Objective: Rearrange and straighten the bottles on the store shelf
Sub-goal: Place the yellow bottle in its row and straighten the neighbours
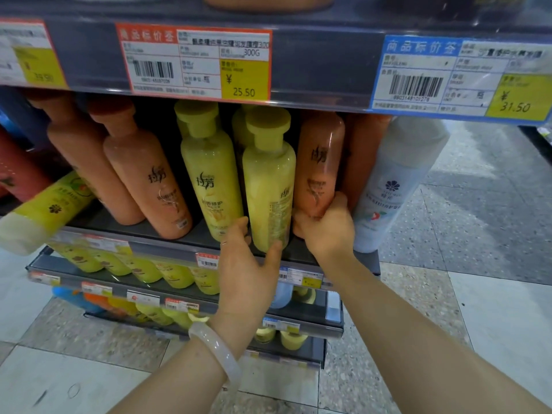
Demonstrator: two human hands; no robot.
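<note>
A row of bottles stands on a dark store shelf (185, 239). My left hand (248, 264) wraps the base of a yellow bottle (268, 174) whose label is turned sideways. My right hand (325, 225) grips the bottom of an orange bottle (321, 162) just to its right. Another yellow bottle (209, 171) stands to the left with its label facing out. Two orange bottles (146, 174) lean further left. A white bottle (394, 180) tilts at the shelf's right end.
A yellow-green bottle (44, 210) lies on its side at the left, sticking out past the shelf front. Price tags line the upper rail (313, 64). Lower shelves (179, 282) hold several yellow bottles. Tiled floor lies to the right.
</note>
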